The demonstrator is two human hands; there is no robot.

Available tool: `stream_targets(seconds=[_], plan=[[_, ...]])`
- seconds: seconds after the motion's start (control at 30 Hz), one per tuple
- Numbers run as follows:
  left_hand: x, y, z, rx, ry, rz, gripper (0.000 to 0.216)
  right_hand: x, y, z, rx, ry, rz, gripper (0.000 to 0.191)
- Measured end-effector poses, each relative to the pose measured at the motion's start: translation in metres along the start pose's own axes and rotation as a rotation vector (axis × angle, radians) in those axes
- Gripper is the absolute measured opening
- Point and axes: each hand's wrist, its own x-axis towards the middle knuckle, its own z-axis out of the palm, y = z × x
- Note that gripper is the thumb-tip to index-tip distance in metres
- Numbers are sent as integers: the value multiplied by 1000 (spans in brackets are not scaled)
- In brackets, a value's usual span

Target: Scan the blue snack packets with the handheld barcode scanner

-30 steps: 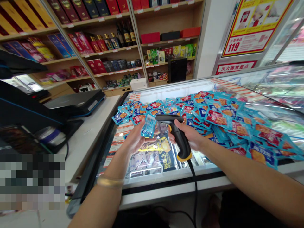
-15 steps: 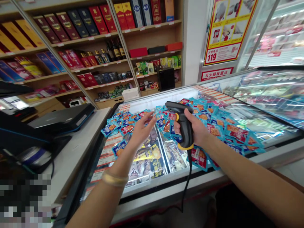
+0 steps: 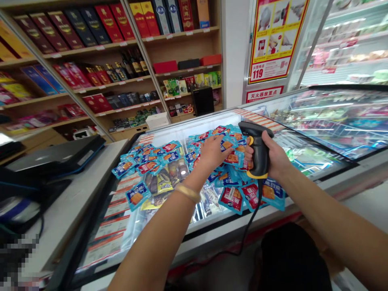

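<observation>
My right hand (image 3: 275,155) grips a black barcode scanner (image 3: 257,149) with a yellow ring at its base; its cable hangs down over the freezer's front edge. My left hand (image 3: 214,151) reaches into a heap of several small blue snack packets (image 3: 233,198) on the glass freezer lid (image 3: 306,155), and its fingers close round one packet (image 3: 233,155) just left of the scanner. A gold bangle (image 3: 188,192) sits on my left wrist.
A second group of blue packets (image 3: 145,159) lies to the left on the lid. A white counter (image 3: 79,190) with a dark till device (image 3: 57,155) runs along the left. Shelves of boxed goods (image 3: 100,60) fill the back wall. Another glass freezer (image 3: 342,109) stands right.
My left hand let go of the packet it held at the scanner, swung right and closed on another packet in the heap. The scanner rose and moved right with my view.
</observation>
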Motion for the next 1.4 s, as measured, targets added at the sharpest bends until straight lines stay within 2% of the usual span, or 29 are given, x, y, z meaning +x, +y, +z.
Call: stream_targets(seconds=[0.1,0.23,0.3,0.37,0.47,0.53,0.6,0.67,0.83,0.93,1.0,1.13,1.23,1.4], plan=[[-13,-9,-14,-1,47,-20,56,1,3,5,22,0,3,42],[-38,-43,-55,42,139,-105,54,5,11,26,31,-31,12,40],[-54,-67,-83,110,220,-235,55,8,20,42,26,-63,38,40],[-73,-91,-113,234,236,-433,58,13,32,60,20,-111,71,40],[-103,-121,-147,380,171,-710,68,22,54,89,23,-204,138,41],[-123,-136,-158,444,88,-861,78,29,71,106,26,-250,198,42],[-139,-149,-160,468,-16,-959,86,36,86,119,28,-277,249,42],[-150,-158,-157,468,-115,-992,92,41,99,127,15,-295,289,43],[-157,-163,-152,495,-299,-856,94,46,120,128,1,-303,351,45],[-157,-158,-153,502,-320,-796,87,44,126,122,5,-308,395,47],[-159,-154,-152,462,-262,-777,83,42,128,120,-3,-314,410,46],[-162,-150,-147,299,-27,-740,65,38,128,120,-26,-328,411,46],[-163,-150,-142,19,140,-737,51,37,129,120,-26,-334,411,46],[-159,-150,-134,-555,327,-718,59,36,129,118,-10,-330,416,46]])
